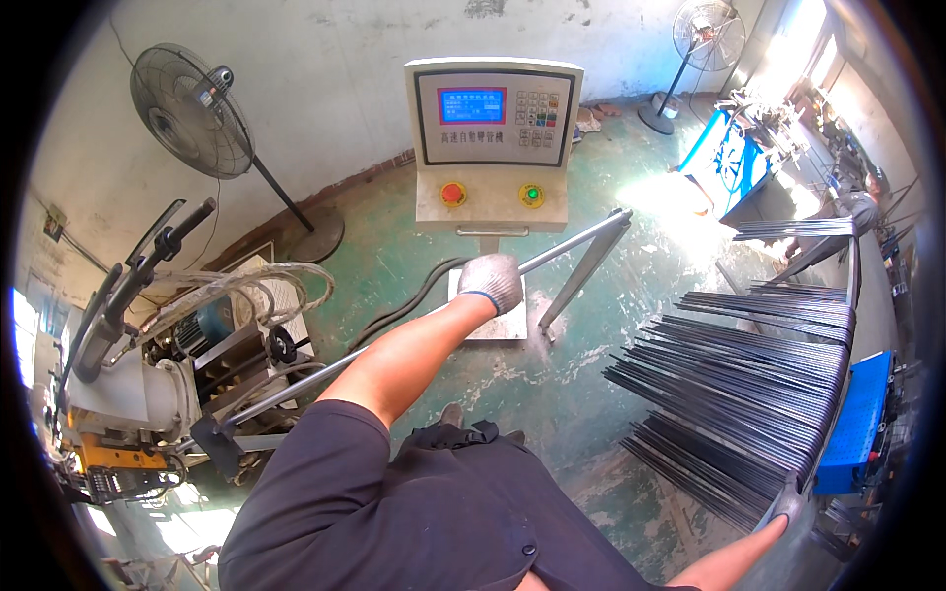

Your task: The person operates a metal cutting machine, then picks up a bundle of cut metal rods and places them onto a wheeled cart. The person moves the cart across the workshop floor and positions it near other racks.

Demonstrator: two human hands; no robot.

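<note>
My left hand [491, 283], in a pale grey work glove with a blue cuff edge, is closed over a long silvery metal bar [576, 241] in front of the control console. Its fingertips are turned away from view. The bar slopes from the machine at left to an angled metal support leg [583, 274]. Far to the lower right, my right hand [785, 504], also in a grey glove, reaches the near end of a rack holding many thin dark metal rods [729, 379]. Its fingers are too small and hidden among the rods to make out.
The console [493, 128] has a lit blue screen, a keypad, a red button and a green button. A bending machine [148, 394] with hoses stands at left. Standing fans [192, 110] are by the walls; a blue metal box [855, 424] is behind the rods. Cables lie on the green floor.
</note>
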